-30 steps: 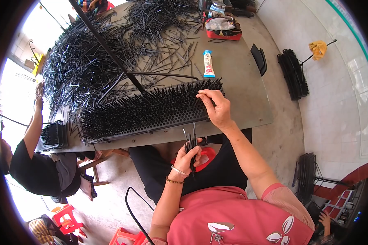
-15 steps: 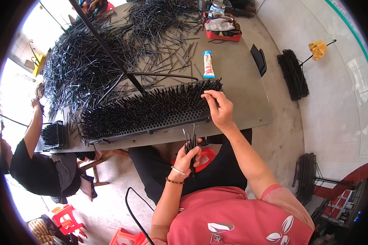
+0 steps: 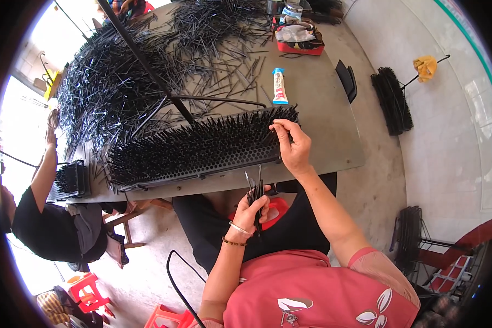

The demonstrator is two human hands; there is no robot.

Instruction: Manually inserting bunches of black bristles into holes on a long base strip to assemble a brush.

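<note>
A long black perforated rack (image 3: 224, 164) lies along the table's near edge, its holes mostly filled with upright black sticks (image 3: 191, 142). Bare holes show along its near side. My left hand (image 3: 250, 212) is closed round a bundle of thin black sticks (image 3: 256, 191) just in front of the rack, over my lap. A pale metal tip also pokes up from that bundle. At the rack's right end, my right hand (image 3: 293, 143) pinches with thumb and forefinger among the stick tops. What lies between those fingertips is too small and dark to make out.
A large heap of loose black sticks (image 3: 109, 87) covers the table's left and far side. A black pole (image 3: 142, 60) slants over the rack. Beyond it lie a wrapped snack bar (image 3: 279, 86) and a red tray (image 3: 300, 49). A co-worker (image 3: 54, 218) sits at left, reaching toward the heap.
My hands have hardly moved; the right one still pinches at the rack's right end. At left, the co-worker's reaching hand has shifted slightly.
</note>
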